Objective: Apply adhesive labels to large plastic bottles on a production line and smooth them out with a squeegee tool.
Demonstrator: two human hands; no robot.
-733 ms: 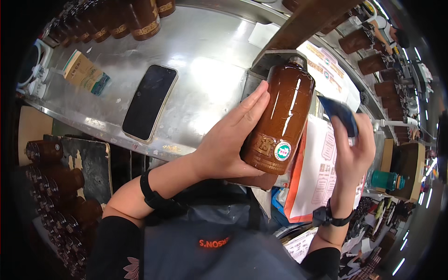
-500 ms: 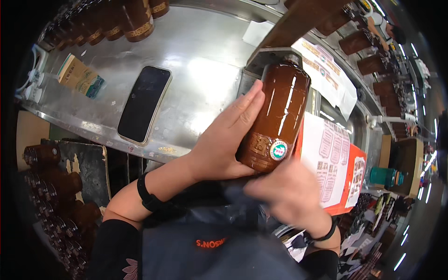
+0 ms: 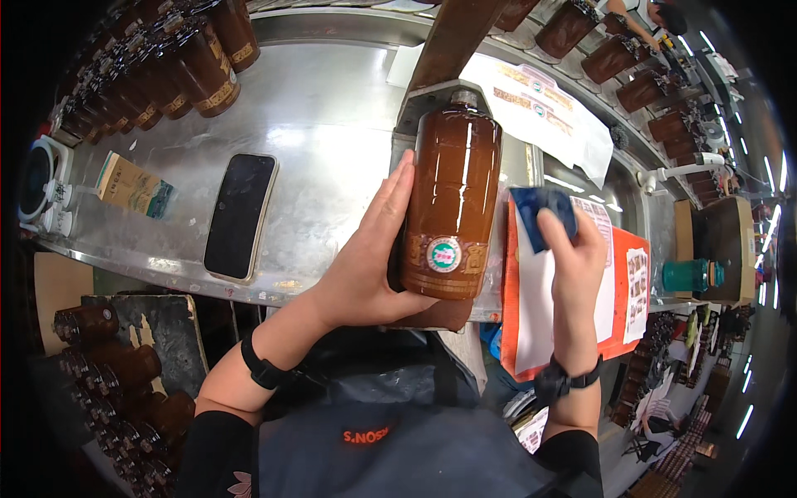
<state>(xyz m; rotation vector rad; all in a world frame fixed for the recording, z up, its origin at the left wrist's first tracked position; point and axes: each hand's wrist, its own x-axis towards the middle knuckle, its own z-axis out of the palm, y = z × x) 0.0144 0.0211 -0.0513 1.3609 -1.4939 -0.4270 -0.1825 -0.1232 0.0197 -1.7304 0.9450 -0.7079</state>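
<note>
A large glossy brown bottle with a clear narrow neck stands tilted near the bench's front edge. A round white, green and pink sticker shows low on its side, over an embossed band. My left hand cups the bottle's left side, thumb along its base and fingers pointing up. My right hand is apart from the bottle, to its right, above the printed sheets. Between its thumb and fingers is a folded dark blue cloth.
A black phone and a tan-and-green card lie on the metal bench. Rows of brown bottles stand at the far left. A brown post rises behind the held bottle. White label sheets lie right of it.
The bottle has turned more upright and its sticker has come round leftward to face me. My right hand has moved from below the bottle up and to the right, with the cloth.
</note>
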